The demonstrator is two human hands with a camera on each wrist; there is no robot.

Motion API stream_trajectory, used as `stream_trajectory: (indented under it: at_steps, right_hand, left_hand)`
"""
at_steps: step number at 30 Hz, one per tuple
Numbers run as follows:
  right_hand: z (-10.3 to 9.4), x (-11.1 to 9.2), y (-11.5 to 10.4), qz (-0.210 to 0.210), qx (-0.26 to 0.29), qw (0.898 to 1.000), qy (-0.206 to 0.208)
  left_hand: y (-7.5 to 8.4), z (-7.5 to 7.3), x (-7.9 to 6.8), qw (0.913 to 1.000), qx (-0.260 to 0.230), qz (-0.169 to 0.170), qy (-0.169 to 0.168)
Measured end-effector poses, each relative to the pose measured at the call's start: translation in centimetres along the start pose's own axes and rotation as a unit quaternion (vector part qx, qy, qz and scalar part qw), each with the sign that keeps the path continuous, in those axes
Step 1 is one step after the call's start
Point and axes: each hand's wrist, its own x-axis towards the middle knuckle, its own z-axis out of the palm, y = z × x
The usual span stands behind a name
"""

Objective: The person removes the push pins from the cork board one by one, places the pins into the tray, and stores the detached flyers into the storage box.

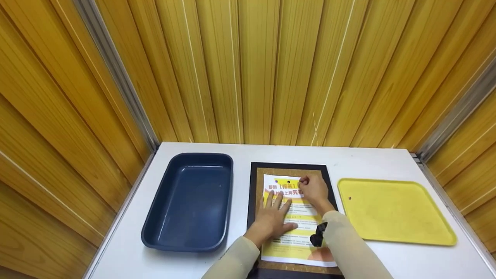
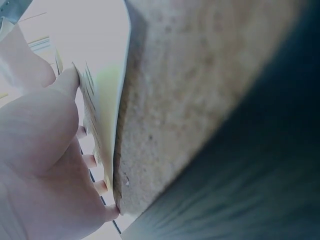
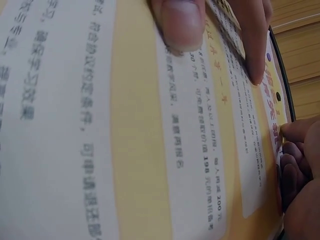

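Observation:
A printed sheet (image 1: 279,254) in white, yellow and red lies on a cork board (image 1: 260,172) with a black frame (image 1: 288,166). My left hand (image 1: 271,219) rests flat on the sheet's left half with its fingers spread. At the top right of the sheet, the fingers of my right hand (image 1: 316,192) are curled, thumb and forefinger together, seemingly round a small pushpin that they mostly hide. Along the top edge sit a purple pushpin (image 3: 268,57) and a black pushpin (image 1: 288,181). In the left wrist view, the sheet's edge (image 2: 121,65) stands slightly off the cork.
Left of the board is a deep dark blue tray (image 1: 197,205). To the right lies a shallow yellow tray (image 1: 403,213) holding a small dark reddish pin (image 1: 350,198). Wood-patterned walls (image 1: 255,77) enclose the white table (image 1: 240,153) at the back and sides.

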Motion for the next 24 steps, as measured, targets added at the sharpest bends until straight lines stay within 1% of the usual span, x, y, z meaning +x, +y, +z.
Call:
stream_trajectory:
  at_steps: [12, 19, 24]
  right_hand:
    - [0.07, -0.10, -0.51, 0.016, -0.007, 1.000, 0.009]
    - [0.21, 0.01, -0.42, 0.021, -0.008, 1.000, -0.001]
    - [0.14, -0.02, -0.33, 0.014, -0.011, 1.000, -0.010]
  left_hand:
    - [-0.04, -0.11, 0.13, 1.0000, 0.000, 0.000, -0.001]
    - [-0.04, -0.08, 0.10, 1.0000, 0.001, 0.001, -0.002]
    - [-0.08, 0.06, -0.02, 1.0000, -0.006, 0.002, 0.003]
